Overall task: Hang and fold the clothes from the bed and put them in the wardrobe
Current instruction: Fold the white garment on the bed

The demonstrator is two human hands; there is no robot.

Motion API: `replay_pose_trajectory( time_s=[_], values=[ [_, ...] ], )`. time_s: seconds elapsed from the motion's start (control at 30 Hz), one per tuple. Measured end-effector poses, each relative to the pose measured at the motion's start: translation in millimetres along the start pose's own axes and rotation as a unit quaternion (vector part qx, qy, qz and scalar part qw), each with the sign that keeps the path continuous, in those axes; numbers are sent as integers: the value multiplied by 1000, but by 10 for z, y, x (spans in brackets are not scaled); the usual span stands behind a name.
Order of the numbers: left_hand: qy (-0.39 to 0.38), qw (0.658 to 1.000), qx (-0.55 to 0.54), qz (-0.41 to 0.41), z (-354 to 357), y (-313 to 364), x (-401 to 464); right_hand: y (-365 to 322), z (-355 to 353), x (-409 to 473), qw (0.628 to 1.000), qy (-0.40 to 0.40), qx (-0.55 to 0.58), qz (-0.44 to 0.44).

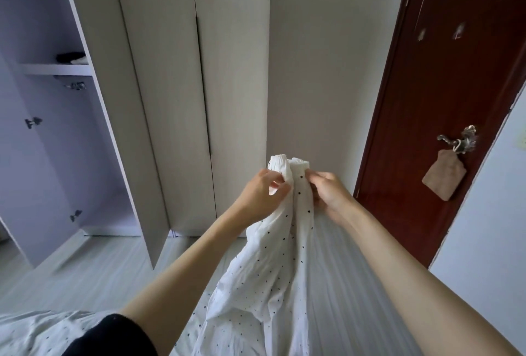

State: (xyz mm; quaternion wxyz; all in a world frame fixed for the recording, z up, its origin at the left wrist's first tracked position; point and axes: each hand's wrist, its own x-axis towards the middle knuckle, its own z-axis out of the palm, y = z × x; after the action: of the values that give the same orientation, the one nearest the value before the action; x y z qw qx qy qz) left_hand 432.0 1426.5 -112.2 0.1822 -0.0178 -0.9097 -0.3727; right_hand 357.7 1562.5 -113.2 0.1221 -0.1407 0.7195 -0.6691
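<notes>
At 7 o'clock, nearest the camera, a black sleeve [113, 335] over rumpled white spotted fabric [42, 333] at the lower left edge. Beneath and beyond, a bed [355, 284] in pale striped sheeting, running from 6 o'clock toward the centre.

Rising from 6 o'clock to the centre, a white garment with small black dots [270, 270], lower part trailing on the bed, upper part lifted clear and bunched. Gathered, elastic-looking top edge poking up just above both hands.

Just left of centre, left hand [260, 196], fingers curled, thumb and fingertips pinching the garment's upper left side. Just right of centre, right hand [331, 190], fingers curled round the upper right side of the same garment. Hands close together, fabric between them, both forearms bare and reaching in from 7 and 4 o'clock.

Further off at 9 to 10 o'clock, an open wardrobe [42, 142] with lilac interior, door [136, 128] swung outward. On its shelf [57, 68] at 10 o'clock, a small folded stack, dark over light [72, 57]. At 12 o'clock, closed pale wardrobe doors [227, 85].

At 2 o'clock, a dark red-brown room door [455, 85], metal handle [447, 138] at 3 o'clock with a tan cloth pouch [444, 177] hanging from it. At 3 to 4 o'clock, pale blue wall [489, 227].
</notes>
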Motion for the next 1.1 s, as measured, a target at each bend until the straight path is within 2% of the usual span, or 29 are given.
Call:
replay_pose_trajectory(
  time_s=[0.1, 0.17, 0.33, 0.47, 0.53, 0.57, 0.6, 0.67, 0.7, 0.73, 0.8, 0.87, 0.93, 1.03, 1.1],
  values=[
    [102, 995, -12, 14, 78, 40, -41, -64, 8, -8, 1000, 28, 0, -11],
    [101, 993, 33, 47, 113, 111, -77, -89, -1, -41, 1000, 15, 2, -13],
    [-18, 978, 148, 144, 180, 205, -192, -173, -153, -168, 995, -87, 50, -12],
    [-128, 963, 181, 153, 338, 225, -259, -214, -307, -157, 997, -56, 60, -4],
    [-138, 966, 141, 164, 346, 238, -241, -198, -353, -127, 1000, -12, 6, -2],
    [-102, 978, 92, 155, 328, 257, -216, -197, -391, -116, 1000, 5, -16, -4],
    [-34, 991, 32, 127, 288, 273, -185, -201, -445, -109, 1000, 11, -21, -8],
    [135, 986, -85, 51, 178, 270, -88, -232, -608, -122, 1000, -12, 2, -16],
    [178, 976, -120, 19, 101, 227, -21, -258, -695, -130, 999, -32, 16, -22],
    [175, 973, -146, -21, 25, 177, 64, -297, -790, -134, 998, -48, 30, -29],
    [52, 966, -224, -118, -106, 96, 192, -401, -947, -141, 995, -69, 55, -53],
    [-60, 930, -329, -154, -193, 113, 302, -539, -1070, -132, 990, -91, 75, -79],
    [-110, 913, -369, -133, -246, 183, 430, -697, -1153, -132, 986, -112, 83, -93],
    [-204, 912, -352, -59, -303, 460, 674, -930, -1260, -130, 980, -127, 96, -120],
    [-186, 923, -334, -32, -333, 690, 801, -1083, -1324, -125, 976, -130, 107, -139]
  ],
)
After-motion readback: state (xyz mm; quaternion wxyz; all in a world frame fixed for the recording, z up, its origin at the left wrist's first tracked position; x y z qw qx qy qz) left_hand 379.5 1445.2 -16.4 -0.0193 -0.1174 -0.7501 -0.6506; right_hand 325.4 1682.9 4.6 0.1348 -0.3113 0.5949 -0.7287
